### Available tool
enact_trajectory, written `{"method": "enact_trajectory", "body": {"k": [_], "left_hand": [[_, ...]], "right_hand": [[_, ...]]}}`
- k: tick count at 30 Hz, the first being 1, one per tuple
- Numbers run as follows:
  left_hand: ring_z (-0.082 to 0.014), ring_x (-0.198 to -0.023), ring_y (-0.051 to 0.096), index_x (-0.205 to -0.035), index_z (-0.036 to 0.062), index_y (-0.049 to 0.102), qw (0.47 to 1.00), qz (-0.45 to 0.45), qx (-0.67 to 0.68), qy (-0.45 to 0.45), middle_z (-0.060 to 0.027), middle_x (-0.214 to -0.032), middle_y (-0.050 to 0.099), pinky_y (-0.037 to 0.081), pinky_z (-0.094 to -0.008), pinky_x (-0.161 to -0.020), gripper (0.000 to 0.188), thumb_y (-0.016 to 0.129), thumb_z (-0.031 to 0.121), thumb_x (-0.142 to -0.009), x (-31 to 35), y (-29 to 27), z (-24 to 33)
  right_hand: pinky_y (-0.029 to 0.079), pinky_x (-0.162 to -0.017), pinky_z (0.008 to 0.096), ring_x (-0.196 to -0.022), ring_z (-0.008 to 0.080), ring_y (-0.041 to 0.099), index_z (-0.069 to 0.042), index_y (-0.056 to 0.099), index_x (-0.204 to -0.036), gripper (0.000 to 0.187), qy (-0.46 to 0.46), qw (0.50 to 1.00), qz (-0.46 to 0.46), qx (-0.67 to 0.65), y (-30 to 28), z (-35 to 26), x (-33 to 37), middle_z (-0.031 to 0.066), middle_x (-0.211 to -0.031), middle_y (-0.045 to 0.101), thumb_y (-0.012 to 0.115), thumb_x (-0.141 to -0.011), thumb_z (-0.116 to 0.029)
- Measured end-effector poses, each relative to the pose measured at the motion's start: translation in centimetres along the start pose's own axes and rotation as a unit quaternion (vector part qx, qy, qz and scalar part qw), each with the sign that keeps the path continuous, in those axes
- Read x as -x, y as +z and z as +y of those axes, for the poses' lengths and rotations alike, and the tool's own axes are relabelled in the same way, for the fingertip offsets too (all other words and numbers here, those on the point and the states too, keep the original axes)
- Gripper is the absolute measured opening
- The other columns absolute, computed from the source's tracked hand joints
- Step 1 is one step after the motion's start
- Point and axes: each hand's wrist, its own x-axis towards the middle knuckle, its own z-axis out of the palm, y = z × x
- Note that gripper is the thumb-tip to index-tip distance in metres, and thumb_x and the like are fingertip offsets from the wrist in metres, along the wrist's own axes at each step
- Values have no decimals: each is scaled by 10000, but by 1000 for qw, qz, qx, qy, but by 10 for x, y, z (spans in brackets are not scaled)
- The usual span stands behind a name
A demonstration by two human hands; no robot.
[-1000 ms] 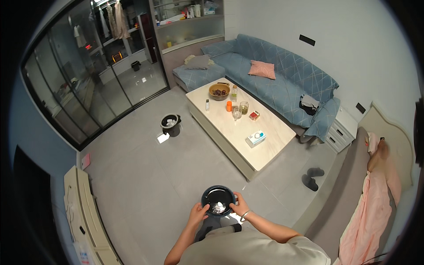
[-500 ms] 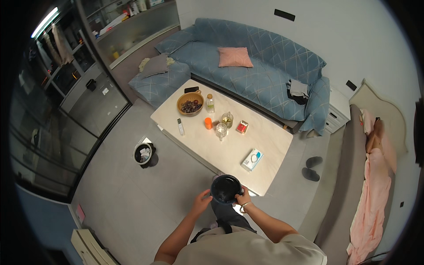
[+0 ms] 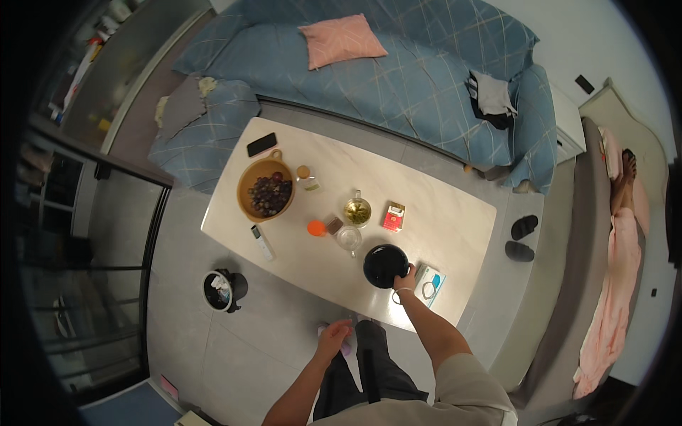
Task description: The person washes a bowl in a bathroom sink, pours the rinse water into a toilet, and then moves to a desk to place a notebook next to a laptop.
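My right hand [image 3: 405, 277] grips the side of a round black pot [image 3: 386, 265], which is over the near right part of the pale table [image 3: 312, 273]. Whether the pot touches the tabletop, I cannot tell. My left hand [image 3: 333, 340] holds nothing; its fingers are loosely apart, below the table's near edge. Beside the right wrist lies a white and blue box [image 3: 430, 285]. Left of the pot stands a clear glass mug [image 3: 348, 243], with a glass mug of tea [image 3: 357, 212] behind it. A red and white pack [image 3: 393, 217] lies beyond the pot.
On the table's left are a bowl [image 3: 246, 206] of grapes, a bottle [image 3: 307, 179], an orange-lidded jar [image 3: 317, 228], a white remote [image 3: 262, 243] and a phone [image 3: 261, 145]. A trash bin [image 3: 232, 289] stands on the floor. Behind is a blue sofa [image 3: 419, 92]; rightward, slippers [image 3: 524, 227] and a person's legs [image 3: 624, 188].
My right hand has carried the pot forward over the table. My left hand has come off the pot and dropped back. The view has moved nearer the table.
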Motion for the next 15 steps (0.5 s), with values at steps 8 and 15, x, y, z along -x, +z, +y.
{"method": "enact_trajectory", "body": {"k": [8, 15], "left_hand": [[-122, -796, 573, -1059, 32, 570, 998, -16, 38, -55, -70, -869, 612, 460, -255, -743, 236, 513, 134, -855, -42, -11, 7], [-133, -859, 567, -1071, 49, 554, 997, -7, 63, -54, -52, -916, 594, 446, -249, -772, 222, 479, 124, -875, -54, -20, -8]], "right_hand": [[450, -710, 436, -782, 419, 566, -169, 351, -1208, 611, 17, 995, 62, 81, 40, -7, -64, 268, -802, 573, 513, -638, -22], [424, -782, 263, -862, 225, 558, -148, 322, -1217, 655, 3, 995, -44, -93, 75, 54, -97, 143, -940, 555, 407, -636, 143]]}}
